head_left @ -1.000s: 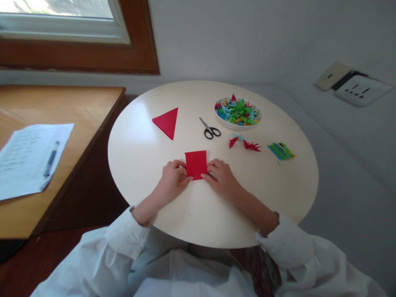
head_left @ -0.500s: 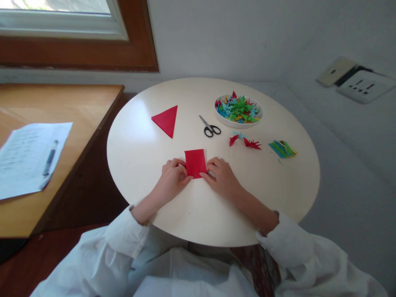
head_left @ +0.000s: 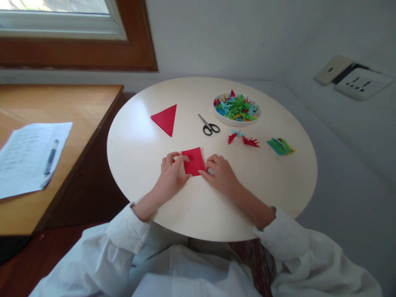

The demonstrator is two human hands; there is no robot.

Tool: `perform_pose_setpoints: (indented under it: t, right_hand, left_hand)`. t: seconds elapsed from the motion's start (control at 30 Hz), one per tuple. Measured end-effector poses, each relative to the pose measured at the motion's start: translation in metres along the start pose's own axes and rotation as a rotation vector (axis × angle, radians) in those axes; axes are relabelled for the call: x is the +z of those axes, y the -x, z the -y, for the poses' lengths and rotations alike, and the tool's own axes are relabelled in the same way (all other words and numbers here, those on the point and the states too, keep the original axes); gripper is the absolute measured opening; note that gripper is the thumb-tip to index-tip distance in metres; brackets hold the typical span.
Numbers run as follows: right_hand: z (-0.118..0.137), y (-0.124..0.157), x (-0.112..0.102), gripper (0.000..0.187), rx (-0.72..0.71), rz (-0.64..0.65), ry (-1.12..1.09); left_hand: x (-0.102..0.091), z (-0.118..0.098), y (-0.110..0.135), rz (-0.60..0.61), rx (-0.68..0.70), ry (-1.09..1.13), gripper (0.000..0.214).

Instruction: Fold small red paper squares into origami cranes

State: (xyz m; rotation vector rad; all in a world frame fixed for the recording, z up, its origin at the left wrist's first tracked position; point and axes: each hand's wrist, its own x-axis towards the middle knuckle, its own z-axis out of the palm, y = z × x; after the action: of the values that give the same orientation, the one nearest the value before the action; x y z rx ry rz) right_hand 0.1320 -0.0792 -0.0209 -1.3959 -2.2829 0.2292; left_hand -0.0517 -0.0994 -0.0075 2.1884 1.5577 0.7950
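A red paper square (head_left: 194,163) lies near the front of the round white table, turned slightly. My left hand (head_left: 171,170) is at its left side, the index fingertip resting on top of the paper and the thumb at its lower left corner. At the lower right corner my right hand (head_left: 219,173) pinches the paper's edge between thumb and curled fingers. Beyond them lie a folded red paper triangle (head_left: 166,120) and black-handled scissors (head_left: 210,128), neither touched by a hand.
A white oval bowl (head_left: 236,123) full of colourful folded paper cranes stands at the back right. Several loose cranes (head_left: 250,141) lie in front of it, beside a stack of coloured paper strips (head_left: 281,147). On the wooden desk (head_left: 77,107) at left are written sheets (head_left: 27,161) and a pen (head_left: 51,156).
My left index finger has moved from the square's left edge onto its top. The square has turned slightly anticlockwise. My right hand stays at the lower right corner.
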Motion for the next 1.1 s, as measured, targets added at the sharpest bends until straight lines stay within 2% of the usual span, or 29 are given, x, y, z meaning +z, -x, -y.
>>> perform_pose_setpoints:
  t: [0.13,0.33,0.43,0.5,0.63,0.73,0.93,1.1]
  right_hand:
    - [-0.001,-0.001,0.001,0.017,0.029,-0.025,-0.043]
    - [0.0,0.0,-0.003,0.011,0.08,-0.085,-0.168]
    - [-0.001,0.003,-0.009,0.007,0.125,-0.134,-0.308]
    - [-0.001,0.006,-0.013,0.012,0.083,-0.154,-0.34]
    - [0.002,0.017,-0.013,0.028,-0.139,-0.089,-0.26]
    - [0.004,0.024,-0.01,0.034,-0.216,-0.035,-0.141]
    - [0.002,0.034,-0.009,0.038,-0.223,-0.016,0.034]
    - [0.003,0.035,-0.013,0.036,-0.177,-0.046,0.058]
  left_hand:
    - [-0.001,-0.001,0.001,0.05,0.146,-0.079,0.014]
    - [-0.002,0.002,0.006,0.116,0.312,-0.125,0.024]
    - [-0.004,0.002,0.009,0.136,0.347,-0.132,0.028]
    - [-0.005,0.002,0.012,0.157,0.344,-0.135,0.03]
    - [-0.006,0.005,0.017,0.203,0.336,-0.17,0.032]
    - [-0.006,0.009,0.019,0.221,0.352,-0.204,0.035]
    - [-0.016,0.014,0.019,0.31,0.402,-0.238,0.037]
    - [-0.019,0.014,0.019,0.292,0.411,-0.231,0.036]
